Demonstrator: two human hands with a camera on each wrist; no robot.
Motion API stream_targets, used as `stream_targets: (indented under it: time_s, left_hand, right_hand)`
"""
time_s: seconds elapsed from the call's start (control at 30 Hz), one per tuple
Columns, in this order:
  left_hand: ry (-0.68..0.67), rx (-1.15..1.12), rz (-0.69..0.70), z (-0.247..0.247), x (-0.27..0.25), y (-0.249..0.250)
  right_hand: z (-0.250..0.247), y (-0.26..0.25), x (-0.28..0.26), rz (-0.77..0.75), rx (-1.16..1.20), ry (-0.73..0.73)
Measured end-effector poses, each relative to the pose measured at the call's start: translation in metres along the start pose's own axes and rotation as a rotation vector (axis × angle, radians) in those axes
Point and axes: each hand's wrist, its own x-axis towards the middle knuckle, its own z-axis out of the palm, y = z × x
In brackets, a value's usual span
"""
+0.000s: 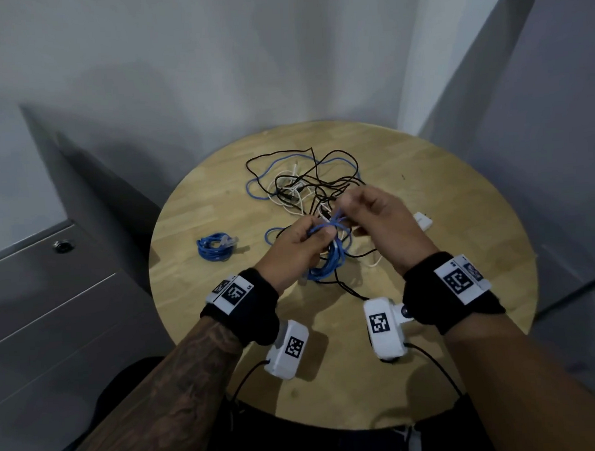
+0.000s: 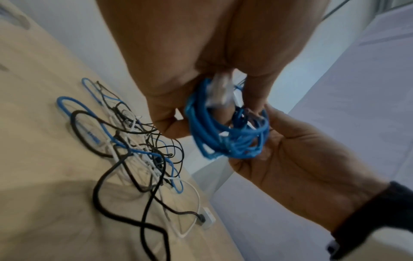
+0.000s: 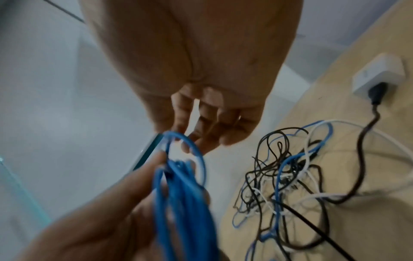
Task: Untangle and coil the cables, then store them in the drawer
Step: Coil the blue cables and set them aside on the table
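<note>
My left hand (image 1: 315, 234) grips a half-wound blue cable coil (image 1: 328, 261) above the round wooden table (image 1: 441, 191). In the left wrist view the blue cable coil (image 2: 225, 134) hangs from the curled fingers, with a clear plug (image 2: 220, 91) at its top. My right hand (image 1: 349, 204) pinches a loop of the same blue cable (image 3: 190, 141) just above the coil. Behind the hands lies a tangle of black, white and blue cables (image 1: 304, 184). One finished blue coil (image 1: 217, 246) lies on the table to the left.
A white charger block (image 1: 423, 220) with a black lead plugged in lies right of the hands. A grey drawer cabinet (image 1: 54, 304) with a round lock (image 1: 63, 246) stands left of the table. Walls close in behind the table and to the right.
</note>
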Motion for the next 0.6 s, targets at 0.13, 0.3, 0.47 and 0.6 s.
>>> stream_targets:
  time_s: [0.13,0.3,0.47,0.6]
  left_hand:
    - [-0.016,-0.113,-0.168,0.001,0.002,0.000]
    - [-0.060,-0.001,-0.096,0.005,-0.002,-0.001]
    - [0.049,-0.064,0.020,-0.001,0.000,-0.004]
    - [0.138,-0.382,-0.002,-0.016,-0.003,0.000]
  right_hand:
    - [-0.024,-0.009,0.019,-0.070,0.081,0.367]
    - [-0.028,-0.006,0.025,-0.115,0.148,0.490]
    - [-0.031,-0.006,0.020,-0.159,0.209,0.404]
    - [-0.024,0.007,0.009,-0.128,0.082,0.119]
